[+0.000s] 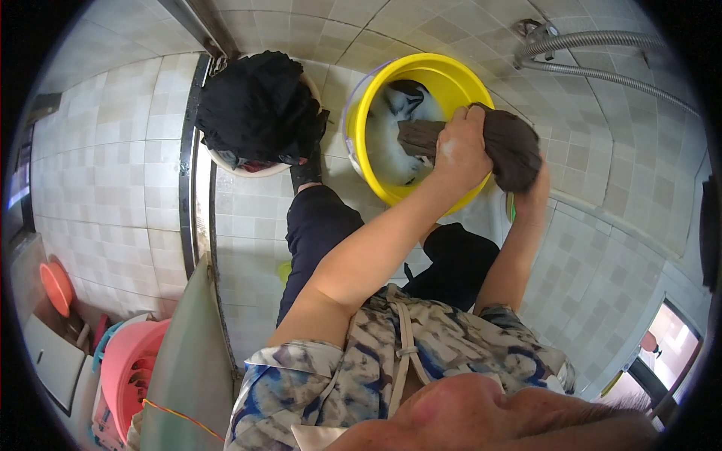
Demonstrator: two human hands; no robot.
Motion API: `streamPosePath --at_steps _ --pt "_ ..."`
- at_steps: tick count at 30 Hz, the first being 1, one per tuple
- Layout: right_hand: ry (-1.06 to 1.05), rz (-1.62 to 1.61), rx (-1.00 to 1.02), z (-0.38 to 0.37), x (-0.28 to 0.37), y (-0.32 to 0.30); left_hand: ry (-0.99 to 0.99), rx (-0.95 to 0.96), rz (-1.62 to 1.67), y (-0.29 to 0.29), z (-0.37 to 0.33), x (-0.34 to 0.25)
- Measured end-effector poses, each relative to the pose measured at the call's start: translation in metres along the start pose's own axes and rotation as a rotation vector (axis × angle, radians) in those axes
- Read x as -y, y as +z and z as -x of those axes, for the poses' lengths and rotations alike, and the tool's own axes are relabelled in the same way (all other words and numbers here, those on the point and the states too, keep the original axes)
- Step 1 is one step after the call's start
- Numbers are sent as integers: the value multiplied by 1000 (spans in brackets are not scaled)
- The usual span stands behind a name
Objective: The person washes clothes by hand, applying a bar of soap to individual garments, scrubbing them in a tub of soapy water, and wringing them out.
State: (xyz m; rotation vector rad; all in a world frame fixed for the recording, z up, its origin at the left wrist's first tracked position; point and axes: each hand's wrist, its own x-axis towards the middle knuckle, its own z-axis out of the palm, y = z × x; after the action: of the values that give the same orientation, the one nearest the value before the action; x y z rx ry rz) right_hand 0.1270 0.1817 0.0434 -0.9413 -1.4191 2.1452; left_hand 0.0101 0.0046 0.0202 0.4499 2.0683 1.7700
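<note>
Left hand [462,154]: fingers curled tightly round the dark brown cloth [515,146] near its middle, at the right-hand rim of the yellow bucket [360,135]. Cloth's long axis runs roughly left to right, across the grip; a flatter end sticks out to the left of these fingers, over the bucket's mouth, while the bulkier wad bulges to their right, past the rim. Right hand [535,183]: at the lower right edge of that wad, seemingly touching it; its fingers are hidden behind the cloth, so cannot tell whether they grip. Left hand is the nearer to the bucket's mouth, right hand the nearer to the wad's outer end. Containers: left of and below the left fingers, the bucket holds cloudy, sudsy water [382,146] with a dark piece of fabric [406,96] partly submerged. Well to the left of the same fingers, a pale basin [259,173] is heaped with black clothes [256,105] spilling over its rim.
</note>
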Motion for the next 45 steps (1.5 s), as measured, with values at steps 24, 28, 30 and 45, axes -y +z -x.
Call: streamPosePath --at_steps 24,28,30,45 --pt "-132 -315 94 -1 -61 91 -135 -281 -3 -30 -9 -4" --pt "81 -429 285 -4 -80 131 -252 -297 755 -93 -19 -5" --pt "59 -300 301 -5 -85 173 -93 -470 695 -130 -24 10" --pt "-627 1517 989 -1 -276 292 -174 -526 -300 -292 42 238"
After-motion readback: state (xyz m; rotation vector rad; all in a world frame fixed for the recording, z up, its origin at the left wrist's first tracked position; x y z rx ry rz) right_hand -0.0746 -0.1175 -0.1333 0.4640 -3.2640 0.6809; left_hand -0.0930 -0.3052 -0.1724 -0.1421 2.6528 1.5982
